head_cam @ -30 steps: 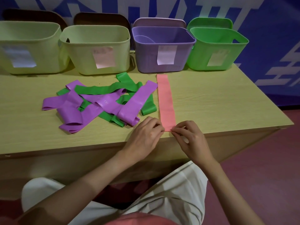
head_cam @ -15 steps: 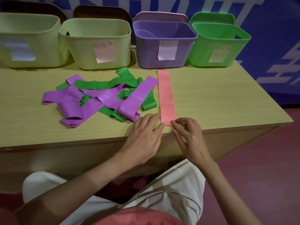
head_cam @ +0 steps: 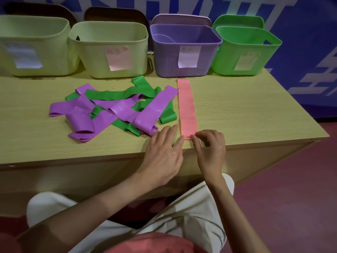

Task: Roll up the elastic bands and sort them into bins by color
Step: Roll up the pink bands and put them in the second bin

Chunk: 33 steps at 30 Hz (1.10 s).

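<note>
Your left hand: fingers flat, touching pink band's near-left corner | pink band: flat on tabletop, long axis running from you toward purple bin | your right hand: fingertips curled, pinching near end, ready to roll away.

The person wears cream trousers, a coral-red top and no sleeves.

Pale wooden table; blue wall; dark red floor
</note>
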Each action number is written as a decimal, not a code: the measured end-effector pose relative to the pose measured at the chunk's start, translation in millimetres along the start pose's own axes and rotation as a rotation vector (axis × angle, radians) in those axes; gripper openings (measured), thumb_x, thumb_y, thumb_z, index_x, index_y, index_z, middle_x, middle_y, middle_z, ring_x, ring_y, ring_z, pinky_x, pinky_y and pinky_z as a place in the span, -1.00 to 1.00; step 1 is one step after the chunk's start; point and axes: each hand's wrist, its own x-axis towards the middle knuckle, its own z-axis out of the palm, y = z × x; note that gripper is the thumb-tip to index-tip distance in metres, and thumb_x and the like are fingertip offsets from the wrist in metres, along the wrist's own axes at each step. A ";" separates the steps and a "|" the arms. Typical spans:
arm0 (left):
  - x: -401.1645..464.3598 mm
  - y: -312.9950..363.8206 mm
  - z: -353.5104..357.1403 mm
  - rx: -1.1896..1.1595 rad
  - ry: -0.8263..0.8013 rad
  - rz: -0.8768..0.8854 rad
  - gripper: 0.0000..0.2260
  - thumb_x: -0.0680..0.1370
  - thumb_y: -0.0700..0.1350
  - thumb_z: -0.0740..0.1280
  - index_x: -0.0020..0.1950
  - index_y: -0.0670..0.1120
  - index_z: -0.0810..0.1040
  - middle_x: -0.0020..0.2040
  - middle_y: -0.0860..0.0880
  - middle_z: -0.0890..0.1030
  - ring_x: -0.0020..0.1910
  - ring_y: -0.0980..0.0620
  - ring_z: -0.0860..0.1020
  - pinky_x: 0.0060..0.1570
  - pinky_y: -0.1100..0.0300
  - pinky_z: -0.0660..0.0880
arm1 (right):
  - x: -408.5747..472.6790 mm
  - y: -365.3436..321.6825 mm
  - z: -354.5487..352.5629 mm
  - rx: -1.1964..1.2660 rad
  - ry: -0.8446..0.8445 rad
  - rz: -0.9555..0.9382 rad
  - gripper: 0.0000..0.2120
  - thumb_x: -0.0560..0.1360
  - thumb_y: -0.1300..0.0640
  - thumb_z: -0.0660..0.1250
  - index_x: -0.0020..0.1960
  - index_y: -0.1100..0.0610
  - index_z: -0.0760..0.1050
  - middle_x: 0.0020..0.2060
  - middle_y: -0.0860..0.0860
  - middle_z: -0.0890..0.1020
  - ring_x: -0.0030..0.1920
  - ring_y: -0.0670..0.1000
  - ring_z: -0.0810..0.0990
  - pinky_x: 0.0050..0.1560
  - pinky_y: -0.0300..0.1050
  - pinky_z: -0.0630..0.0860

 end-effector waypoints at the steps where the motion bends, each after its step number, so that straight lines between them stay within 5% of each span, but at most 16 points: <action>1: 0.0 0.6 0.4 0.001 0.002 -0.003 -0.55 0.58 0.02 -0.01 0.38 -0.08 0.44 0.43 -0.18 0.32 0.39 -0.15 0.28 0.35 -0.07 0.26 | 0.7 0.6 0.4 0.006 -0.005 -0.019 -0.89 0.45 0.14 0.49 -0.14 0.17 0.60 -0.20 -0.01 0.59 -0.14 -0.01 0.46 -0.18 0.01 0.46; 10: 1.0 5.6 3.7 0.014 0.011 -0.037 -0.55 0.59 0.03 -0.01 0.39 -0.07 0.43 0.52 -0.17 0.20 0.49 -0.15 0.16 0.43 -0.10 0.17 | 6.1 16.4 -9.5 -0.019 -0.018 -0.251 -0.76 0.55 0.11 0.36 -0.15 0.27 0.64 -0.26 0.08 0.58 -0.20 0.08 0.46 -0.23 -0.14 0.39; 15: 3.9 5.5 4.0 0.029 0.016 -0.071 -0.53 0.58 0.04 -0.03 0.41 -0.05 0.41 0.55 -0.17 0.13 0.50 -0.17 0.14 0.43 -0.15 0.12 | 3.7 17.4 -12.7 -0.086 -0.066 -0.288 -0.85 0.54 0.14 0.40 0.00 0.20 0.68 -0.18 0.08 0.59 -0.13 0.06 0.45 -0.18 -0.17 0.40; 27: 9.7 6.2 5.3 0.059 0.015 -0.064 -0.50 0.58 0.07 -0.05 0.45 -0.07 0.36 0.57 -0.14 0.03 0.54 -0.17 0.00 0.45 -0.20 -0.01 | 8.9 -4.3 2.4 0.020 -0.012 0.155 -0.87 0.42 0.06 0.51 -0.13 0.10 0.63 -0.15 -0.02 0.56 -0.07 0.02 0.43 -0.08 -0.02 0.43; 33: 19.4 -1.3 6.3 -0.141 0.230 -0.010 -0.69 0.61 -0.04 0.12 0.17 -0.14 0.56 0.33 -0.18 0.43 0.30 -0.15 0.38 0.24 -0.10 0.35 | 21.1 -7.0 4.9 0.027 -0.046 0.270 -0.80 0.34 0.03 0.55 -0.14 0.07 0.58 -0.13 -0.01 0.57 -0.01 0.09 0.48 0.03 0.12 0.45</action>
